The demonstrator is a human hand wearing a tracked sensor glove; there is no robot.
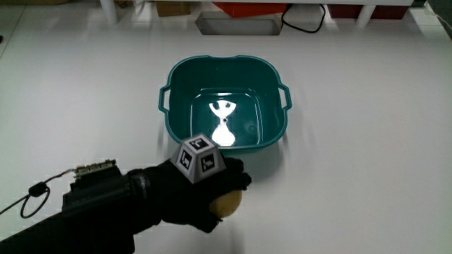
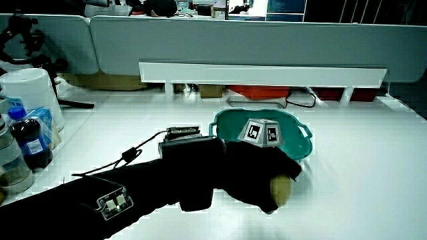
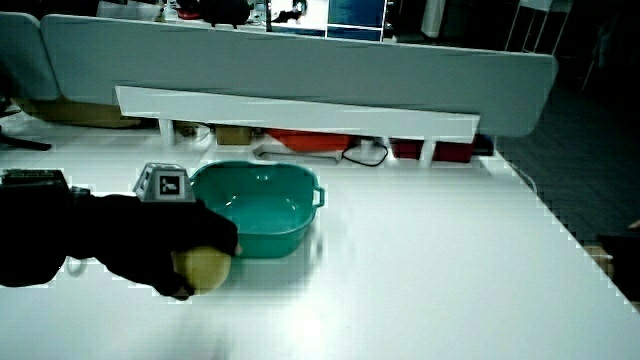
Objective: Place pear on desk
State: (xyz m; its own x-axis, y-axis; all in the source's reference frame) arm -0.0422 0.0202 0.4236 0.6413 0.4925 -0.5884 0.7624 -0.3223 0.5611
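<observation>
Beside the teal basin (image 1: 176,77), on the side nearer the person, the gloved hand (image 1: 194,194) wraps its fingers (image 2: 280,167) around a yellowish pear (image 1: 227,204). Pear at or just above the white table (image 1: 367,176), outside the basin; contact cannot be told. Patterned cube (image 1: 200,157) on the hand's back, near the basin's rim.

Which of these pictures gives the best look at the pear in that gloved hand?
A side view shows the pear best: most of its yellow body bulges below the hand. In both side views it shows under the fingers, less here. The main view shows only a sliver.
</observation>
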